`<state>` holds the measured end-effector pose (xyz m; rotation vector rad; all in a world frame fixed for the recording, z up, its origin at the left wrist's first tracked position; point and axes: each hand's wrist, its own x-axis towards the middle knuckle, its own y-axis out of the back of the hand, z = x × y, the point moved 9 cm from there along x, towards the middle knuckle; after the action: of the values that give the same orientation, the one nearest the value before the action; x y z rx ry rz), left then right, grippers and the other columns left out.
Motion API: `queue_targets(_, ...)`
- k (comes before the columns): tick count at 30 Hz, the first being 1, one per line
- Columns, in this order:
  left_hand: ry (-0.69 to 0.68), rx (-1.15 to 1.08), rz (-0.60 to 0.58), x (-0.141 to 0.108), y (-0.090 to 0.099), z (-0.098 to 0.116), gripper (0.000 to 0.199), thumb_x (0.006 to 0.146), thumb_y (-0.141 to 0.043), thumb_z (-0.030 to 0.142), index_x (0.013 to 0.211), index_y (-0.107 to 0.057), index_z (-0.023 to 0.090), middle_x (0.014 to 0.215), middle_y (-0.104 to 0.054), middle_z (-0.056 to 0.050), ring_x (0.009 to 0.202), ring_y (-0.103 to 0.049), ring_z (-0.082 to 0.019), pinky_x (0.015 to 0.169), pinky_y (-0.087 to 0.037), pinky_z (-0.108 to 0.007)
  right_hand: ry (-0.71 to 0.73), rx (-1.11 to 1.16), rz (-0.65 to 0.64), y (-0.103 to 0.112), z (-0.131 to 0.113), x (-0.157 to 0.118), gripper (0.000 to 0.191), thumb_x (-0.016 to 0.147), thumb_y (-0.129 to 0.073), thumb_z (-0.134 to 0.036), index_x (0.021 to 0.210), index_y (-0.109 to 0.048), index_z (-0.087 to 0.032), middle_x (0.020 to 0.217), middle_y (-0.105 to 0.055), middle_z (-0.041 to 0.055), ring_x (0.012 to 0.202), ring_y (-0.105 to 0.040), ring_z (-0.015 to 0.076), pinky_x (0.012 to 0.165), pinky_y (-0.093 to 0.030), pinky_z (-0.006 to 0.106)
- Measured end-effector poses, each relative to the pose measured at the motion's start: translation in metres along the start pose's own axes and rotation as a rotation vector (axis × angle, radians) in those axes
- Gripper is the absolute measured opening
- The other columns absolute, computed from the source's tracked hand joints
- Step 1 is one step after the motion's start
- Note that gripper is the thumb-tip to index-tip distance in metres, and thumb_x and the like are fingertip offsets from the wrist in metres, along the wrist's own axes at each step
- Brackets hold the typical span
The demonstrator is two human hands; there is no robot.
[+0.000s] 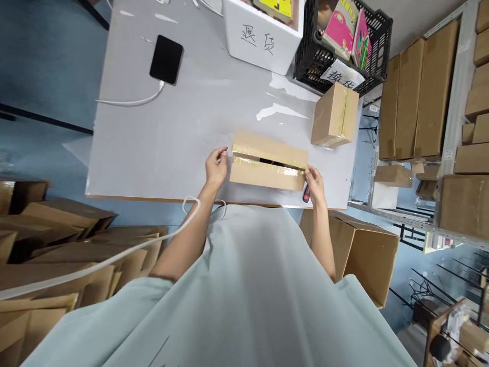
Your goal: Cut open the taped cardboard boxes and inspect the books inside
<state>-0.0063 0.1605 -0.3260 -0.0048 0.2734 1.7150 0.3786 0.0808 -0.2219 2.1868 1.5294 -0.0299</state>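
Observation:
A long, low cardboard box (267, 178) lies near the front edge of the table, with clear tape along its top flaps and a dark gap between them. Just off its left end is my left hand (217, 167), thumb and fingers drawn together; whatever may be between them is too small to make out. My right hand (315, 184) has its curled fingers at the box's right end, gripping the corner. Beside those fingers shows a red and black handle (306, 193), mostly hidden by the hand; I cannot tell if it is held.
A taped carton (328, 120) stands at the right of the table (153, 142). Behind are a white bin (260, 46) and a black crate (305, 63) with books. A black device (166, 59) with a white cable lies left. Cartons (69, 219) crowd the floor.

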Motion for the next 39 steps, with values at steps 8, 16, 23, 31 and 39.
queue_targets(8, -0.590, 0.469, -0.251, -0.072, -0.044, 0.120, 0.047, 0.105, -0.071, 0.041, 0.148, -0.073, 0.020, 0.153, -0.073, -0.019, 0.152, -0.060, -0.043, 0.137, -0.037, -0.066, 0.241, -0.042, -0.002, -0.002, -0.032, 0.015, 0.079, 0.100, -0.071, -0.072, 0.162, -0.065, -0.024, 0.177, -0.060, 0.0180, 0.159, -0.061, 0.0322, 0.133, -0.050, 0.052)
queue_targets(16, -0.735, 0.685, -0.375, -0.106, -0.063, 0.126, 0.029, 0.110, -0.057, 0.018, 0.126, -0.080, 0.023, 0.121, -0.074, -0.017, 0.118, -0.066, -0.037, 0.117, -0.054, -0.060, 0.406, -0.597, -0.105, -0.038, -0.062, 0.056, 0.081, 0.112, -0.064, -0.054, 0.184, -0.041, -0.024, 0.159, -0.068, 0.0201, 0.135, -0.069, 0.0343, 0.125, -0.056, 0.056)
queue_targets(23, -0.792, 0.729, -0.522, -0.175, -0.053, 0.107, 0.034, 0.098, -0.058, -0.001, 0.102, -0.077, 0.026, 0.102, -0.074, -0.009, 0.109, -0.065, -0.032, 0.119, -0.053, -0.053, 0.374, -0.850, -0.109, -0.073, -0.059, 0.079, 0.107, 0.099, -0.086, -0.054, 0.186, -0.033, -0.022, 0.168, -0.049, 0.0261, 0.155, -0.051, 0.0471, 0.130, -0.046, 0.073)
queue_targets(31, -0.535, 0.834, -0.525, -0.168, -0.059, 0.083, 0.034, 0.095, -0.056, -0.004, 0.099, -0.074, 0.024, 0.102, -0.074, -0.012, 0.109, -0.063, -0.034, 0.105, -0.055, -0.050, 0.355, -0.777, -0.093, -0.094, -0.049, 0.046, 0.098, 0.103, -0.075, -0.046, 0.184, -0.030, -0.016, 0.186, -0.030, 0.0316, 0.176, -0.027, 0.0521, 0.135, -0.037, 0.081)
queue_targets(39, -0.276, 0.776, -0.699, -0.151, -0.057, 0.080, 0.025, 0.105, -0.079, 0.040, 0.124, -0.081, 0.024, 0.126, -0.081, -0.012, 0.119, -0.073, -0.036, 0.109, -0.058, -0.050, 0.388, -0.457, -0.074, 0.016, -0.032, 0.030, 0.060, 0.107, -0.060, -0.039, 0.165, -0.061, -0.024, 0.161, -0.069, 0.0179, 0.150, -0.066, 0.0358, 0.129, -0.056, 0.060)
